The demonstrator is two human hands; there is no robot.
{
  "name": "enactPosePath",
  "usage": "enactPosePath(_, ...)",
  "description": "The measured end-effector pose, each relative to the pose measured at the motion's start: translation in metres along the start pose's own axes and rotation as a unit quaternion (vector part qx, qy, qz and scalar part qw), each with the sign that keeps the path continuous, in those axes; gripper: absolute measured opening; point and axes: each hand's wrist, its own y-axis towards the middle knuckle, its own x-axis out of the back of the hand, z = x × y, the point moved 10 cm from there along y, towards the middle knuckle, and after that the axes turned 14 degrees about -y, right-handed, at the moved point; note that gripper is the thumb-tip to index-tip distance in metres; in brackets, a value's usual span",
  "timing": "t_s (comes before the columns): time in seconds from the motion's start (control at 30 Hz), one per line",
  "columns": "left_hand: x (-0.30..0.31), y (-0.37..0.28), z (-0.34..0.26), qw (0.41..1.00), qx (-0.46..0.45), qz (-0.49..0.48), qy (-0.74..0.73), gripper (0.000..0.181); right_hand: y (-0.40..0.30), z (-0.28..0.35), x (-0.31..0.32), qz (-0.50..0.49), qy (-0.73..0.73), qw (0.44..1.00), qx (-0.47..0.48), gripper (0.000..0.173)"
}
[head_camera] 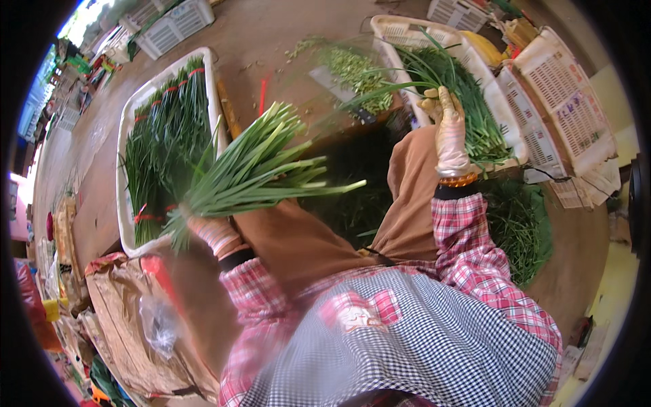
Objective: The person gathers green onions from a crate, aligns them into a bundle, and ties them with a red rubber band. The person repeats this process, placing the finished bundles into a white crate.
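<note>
My left hand point(207, 228), partly hidden by leaves, grips a thick loose bunch of green chives point(249, 163). Its pale cut ends fan out to the upper right, above my left thigh. On the right, my gloved right hand point(445, 109) pinches a few long chive leaves point(391, 87) at the inner side of a white plastic crate point(514, 140). More loose chives point(475, 114) lie in that crate. To the left, a second white crate point(122, 188) holds several chive bundles point(173, 117) tied with red bands.
Pale trimmings point(358, 71) are heaped ahead, beside what looks like a knife point(333, 85). A red strip point(263, 95) lies nearby. Leafy waste point(513, 229) sits by my right side. Stacked crates point(564, 102) stand at the far right, and brown sacking point(122, 315) lies at the lower left.
</note>
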Motion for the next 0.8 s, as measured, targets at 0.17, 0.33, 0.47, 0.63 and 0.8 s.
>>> enactPosePath(0.17,-0.023,-0.02,0.0,0.999,-0.005,-0.042,-0.028,0.052,-0.005,0.013,0.023,-0.03,-0.04,0.998,0.024,0.029)
enactPosePath(0.33,-0.054,-0.033,-0.02,0.996,-0.09,-0.025,-0.011,0.042,-0.012,0.042,-0.002,0.068,-0.093,0.989,0.094,0.025)
enactPosePath(0.47,-0.115,-0.064,0.0,0.997,-0.028,0.06,-0.047,0.034,-0.024,0.076,-0.053,0.115,-0.046,0.987,0.106,0.025)
enactPosePath(0.63,-0.169,-0.08,0.04,0.952,0.093,0.274,-0.096,0.036,-0.064,0.095,-0.149,0.251,-0.008,0.954,0.161,0.029)
enactPosePath(0.8,-0.141,-0.071,0.044,0.978,0.08,0.165,-0.1,0.048,-0.117,0.083,-0.203,0.303,-0.317,0.816,0.377,0.021)
